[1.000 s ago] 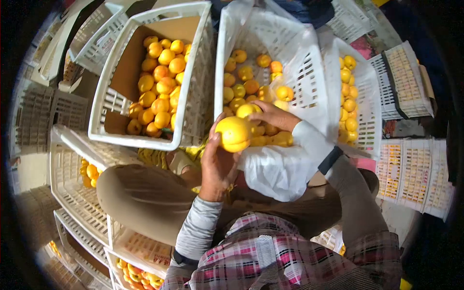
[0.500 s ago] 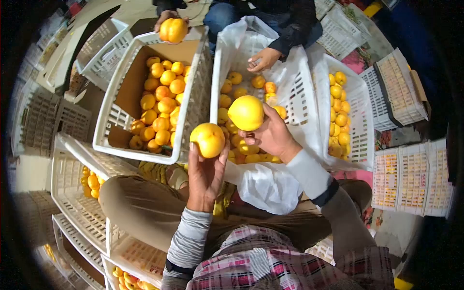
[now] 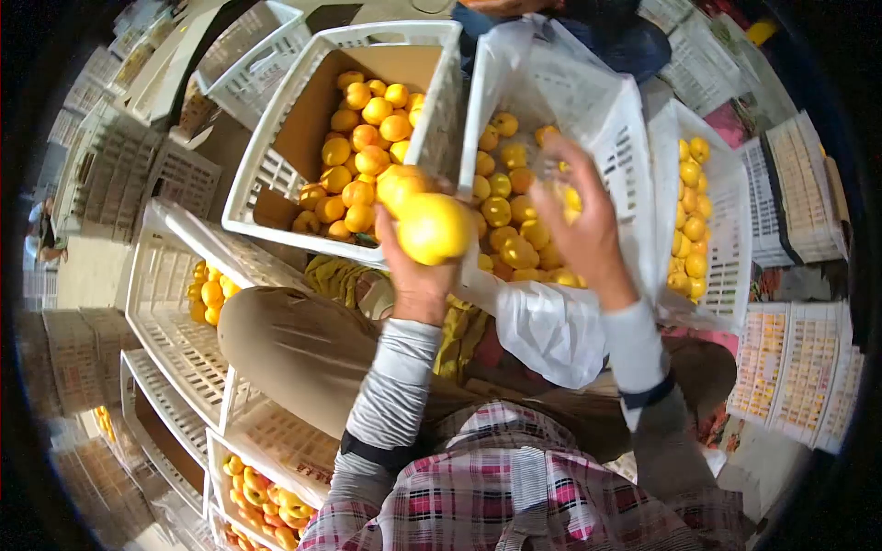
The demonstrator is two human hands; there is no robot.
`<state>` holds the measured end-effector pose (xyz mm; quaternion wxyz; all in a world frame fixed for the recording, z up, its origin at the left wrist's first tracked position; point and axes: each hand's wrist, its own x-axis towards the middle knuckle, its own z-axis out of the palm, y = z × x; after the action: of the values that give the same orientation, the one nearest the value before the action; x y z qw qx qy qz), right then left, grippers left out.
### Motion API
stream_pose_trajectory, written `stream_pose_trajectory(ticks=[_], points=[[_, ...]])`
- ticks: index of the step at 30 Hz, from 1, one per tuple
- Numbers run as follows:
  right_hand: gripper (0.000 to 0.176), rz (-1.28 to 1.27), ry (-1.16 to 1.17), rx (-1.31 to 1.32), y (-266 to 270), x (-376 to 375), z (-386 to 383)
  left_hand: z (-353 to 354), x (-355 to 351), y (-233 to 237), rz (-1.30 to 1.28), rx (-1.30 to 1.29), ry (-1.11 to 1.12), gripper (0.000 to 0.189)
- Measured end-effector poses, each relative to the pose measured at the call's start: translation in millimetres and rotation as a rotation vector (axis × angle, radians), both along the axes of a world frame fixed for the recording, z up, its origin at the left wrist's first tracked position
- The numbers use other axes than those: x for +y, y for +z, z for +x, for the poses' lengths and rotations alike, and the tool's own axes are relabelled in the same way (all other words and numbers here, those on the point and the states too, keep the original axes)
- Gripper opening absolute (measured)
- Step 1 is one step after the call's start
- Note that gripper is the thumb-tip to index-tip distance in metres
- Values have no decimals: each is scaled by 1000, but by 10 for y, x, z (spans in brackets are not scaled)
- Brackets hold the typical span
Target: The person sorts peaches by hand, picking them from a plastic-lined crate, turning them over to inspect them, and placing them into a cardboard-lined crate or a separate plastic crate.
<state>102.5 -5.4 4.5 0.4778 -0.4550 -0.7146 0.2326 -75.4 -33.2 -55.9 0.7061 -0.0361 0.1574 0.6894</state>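
My left hand [image 3: 418, 275] holds two yellow-orange round fruits together, a brighter yellow one [image 3: 434, 229] in front and a more orange one [image 3: 402, 186] behind it. It is in front of the cardboard-lined white crate [image 3: 248, 188], which has many fruits in it. My right hand [image 3: 586, 216] is raised over the plastic-lined white crate [image 3: 634, 193] of fruits, its fingers apart, a little blurred, with nothing in them. A white plastic liner [image 3: 551, 335] hangs over the near edge of that crate.
Another lined crate of fruit [image 3: 735, 211] stands at the right. Crates with fruit [image 3: 170, 312] are at my left and lower left. Stacked crates [image 3: 795, 367] stand at the far right. Part of another person [image 3: 616, 37] shows beyond the middle crate.
The fruit from my right hand is now in my left hand with the other one. My right hand has opened and moved away. The other person's hands have left view; the camera view has shifted.
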Motion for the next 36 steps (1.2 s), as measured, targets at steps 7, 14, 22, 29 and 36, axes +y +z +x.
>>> stream_pose_trajectory(ticks=[7,14,22,29,36], points=[[45,-649,281,-798,-1226,654,644,-607,232,-113,-210,752,368,42],[32,-887,339,-1340,-1925,481,276,-805,234,-42,-208,-567,339,57],[46,-1053,425,-909,-1988,722,484,-230,-129,52,-14,90,-147,49],[61,-1124,462,546,-897,554,600,130,-158,142,-107,532,-541,62],[42,-1049,345,144,-1032,730,442,226,-81,113,-88,16,-411,59]])
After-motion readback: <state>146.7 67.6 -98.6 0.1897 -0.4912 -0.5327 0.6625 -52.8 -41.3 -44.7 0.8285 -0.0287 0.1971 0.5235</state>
